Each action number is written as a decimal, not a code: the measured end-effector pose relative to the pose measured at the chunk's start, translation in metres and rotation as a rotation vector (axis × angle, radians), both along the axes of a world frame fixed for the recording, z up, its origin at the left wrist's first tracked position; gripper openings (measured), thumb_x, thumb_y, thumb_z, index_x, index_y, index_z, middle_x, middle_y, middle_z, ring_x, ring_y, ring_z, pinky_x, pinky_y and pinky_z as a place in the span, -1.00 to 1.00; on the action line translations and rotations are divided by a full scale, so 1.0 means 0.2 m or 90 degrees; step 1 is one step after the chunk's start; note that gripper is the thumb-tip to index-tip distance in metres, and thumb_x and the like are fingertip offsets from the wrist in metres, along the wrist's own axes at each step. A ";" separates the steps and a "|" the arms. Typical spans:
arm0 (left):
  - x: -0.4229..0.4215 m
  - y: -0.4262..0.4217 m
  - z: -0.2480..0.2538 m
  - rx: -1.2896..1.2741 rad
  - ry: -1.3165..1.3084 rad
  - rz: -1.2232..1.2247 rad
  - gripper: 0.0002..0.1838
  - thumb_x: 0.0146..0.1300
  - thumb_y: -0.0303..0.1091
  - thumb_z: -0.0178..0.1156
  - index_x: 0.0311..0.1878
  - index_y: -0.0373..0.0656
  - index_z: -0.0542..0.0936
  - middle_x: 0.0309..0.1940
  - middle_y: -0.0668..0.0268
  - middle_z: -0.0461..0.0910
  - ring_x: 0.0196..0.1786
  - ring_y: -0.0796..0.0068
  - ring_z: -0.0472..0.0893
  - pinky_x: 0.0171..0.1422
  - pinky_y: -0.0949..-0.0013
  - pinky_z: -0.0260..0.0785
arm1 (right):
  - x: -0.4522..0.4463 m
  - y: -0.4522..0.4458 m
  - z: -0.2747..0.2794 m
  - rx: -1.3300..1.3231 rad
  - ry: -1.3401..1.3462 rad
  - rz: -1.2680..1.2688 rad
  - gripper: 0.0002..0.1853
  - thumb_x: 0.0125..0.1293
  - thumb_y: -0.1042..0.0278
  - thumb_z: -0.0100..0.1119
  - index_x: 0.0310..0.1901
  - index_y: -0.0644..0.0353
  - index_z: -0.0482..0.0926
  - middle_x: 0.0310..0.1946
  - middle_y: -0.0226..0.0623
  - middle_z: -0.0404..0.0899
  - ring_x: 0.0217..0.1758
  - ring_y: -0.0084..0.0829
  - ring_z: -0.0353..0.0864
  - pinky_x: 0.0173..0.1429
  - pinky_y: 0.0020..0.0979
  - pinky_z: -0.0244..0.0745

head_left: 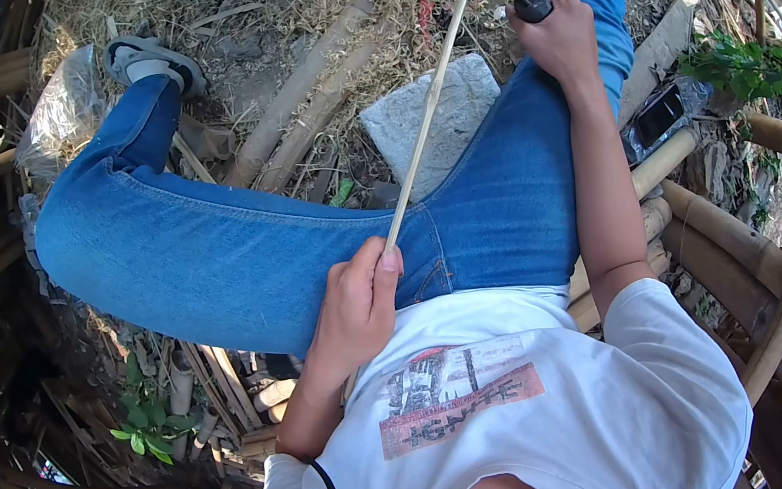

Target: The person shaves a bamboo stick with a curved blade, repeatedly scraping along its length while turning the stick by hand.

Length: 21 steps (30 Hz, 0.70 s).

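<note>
left hand (359, 300) clamped round the near end of the pale strip (436, 96), its long axis running forward and slightly right, away from the body. right hand (564, 36) wrapped round the black-handled tool (534, 8), and that's the hand nearer the far tip, where the dark shaft crosses; touching, can't tell. beneath, a stone slab (464, 110) between the jeans (207, 233).

Left arm (310, 413) angled inward; left hand (359, 300) close to the body, fingers (338, 283) curled, thumb (386, 281) pointing forward. Right arm (604, 182) reaching well forward, nearly straight; right hand (562, 35) in a fist, wrist (583, 94) bent slightly inward.
</note>
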<state>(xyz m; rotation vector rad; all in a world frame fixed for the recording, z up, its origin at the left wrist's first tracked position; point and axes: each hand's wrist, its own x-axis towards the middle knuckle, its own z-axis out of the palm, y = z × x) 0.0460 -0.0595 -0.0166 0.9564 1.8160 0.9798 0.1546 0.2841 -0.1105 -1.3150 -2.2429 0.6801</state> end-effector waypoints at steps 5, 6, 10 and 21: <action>-0.01 0.04 -0.01 -0.057 -0.024 0.032 -0.69 0.60 -0.29 -0.04 -0.27 -0.27 0.50 -0.70 0.32 0.31 -0.63 0.64 0.30 -0.51 0.38 0.10 | 0.00 -0.03 -0.02 0.037 0.032 0.002 -0.78 0.09 0.20 0.30 -0.33 0.16 0.75 -0.45 0.01 0.69 -0.31 0.08 0.71 -0.15 -0.08 0.61; -0.01 0.05 -0.01 -0.074 -0.023 0.035 -0.70 0.59 -0.29 -0.03 -0.26 -0.28 0.50 -0.70 0.31 0.31 -0.63 0.64 0.29 -0.51 0.37 0.09 | 0.00 -0.04 -0.02 0.034 0.034 0.004 -0.78 0.09 0.20 0.29 -0.33 0.15 0.75 -0.45 0.01 0.69 -0.32 0.08 0.71 -0.15 -0.08 0.61; 0.01 0.08 -0.01 -0.096 0.011 0.001 -0.77 0.54 -0.34 0.07 -0.24 -0.30 0.50 -0.67 0.20 0.35 -0.61 0.41 0.36 -0.48 0.27 0.15 | 0.01 -0.06 -0.01 0.007 0.036 0.050 -0.79 0.07 0.22 0.32 -0.33 0.15 0.75 -0.48 0.00 0.67 -0.34 0.05 0.71 -0.19 -0.11 0.61; -0.02 0.08 0.06 -0.062 0.008 0.003 -0.91 0.40 -0.49 0.27 -0.19 -0.27 0.54 -0.60 0.44 0.47 -0.57 0.82 0.29 -0.49 0.53 0.05 | 0.02 -0.07 0.00 0.011 0.083 0.117 -0.78 0.14 0.29 0.39 -0.38 0.30 0.68 -0.63 -0.17 0.57 -0.59 -0.39 0.53 -0.35 -0.33 0.47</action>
